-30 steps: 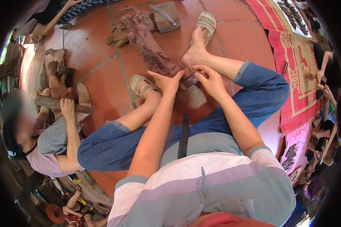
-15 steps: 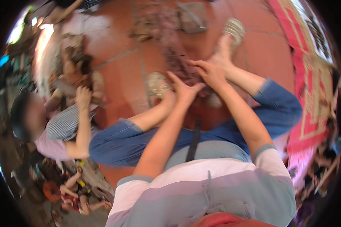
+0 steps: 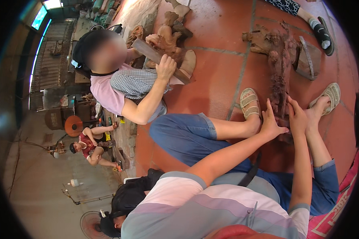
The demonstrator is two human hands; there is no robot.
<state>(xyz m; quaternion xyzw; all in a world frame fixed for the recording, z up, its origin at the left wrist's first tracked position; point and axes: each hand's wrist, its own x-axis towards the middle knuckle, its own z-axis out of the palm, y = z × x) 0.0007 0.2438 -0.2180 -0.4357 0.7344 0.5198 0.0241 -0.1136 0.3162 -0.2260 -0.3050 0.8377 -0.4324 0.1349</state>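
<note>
A long reddish-brown wood carving [image 3: 279,65] with knobbly, deeply cut figures lies on the tiled floor between my sandalled feet. My left hand [image 3: 272,124] is at the left side of its near end, fingers stretched forward and thumb spread toward the carving. My right hand [image 3: 297,115] rests along the other side, fingers extended against the wood. Both hands touch the carving near its lower end, and I make out no tool in either. Part of that end is hidden between my hands.
Beside the carving's far part lies a dark block [image 3: 308,59] with a pale strip on it. At left, a co-worker's hand [image 3: 166,68] grips a long flat piece against another wood carving [image 3: 169,35]. Another person's foot [image 3: 322,36] is at far right. Fans stand farther left.
The view has swung left, so my hands and the carving appear farther right, with more of the co-worker and room showing. My hands stay at the carving's near end.
</note>
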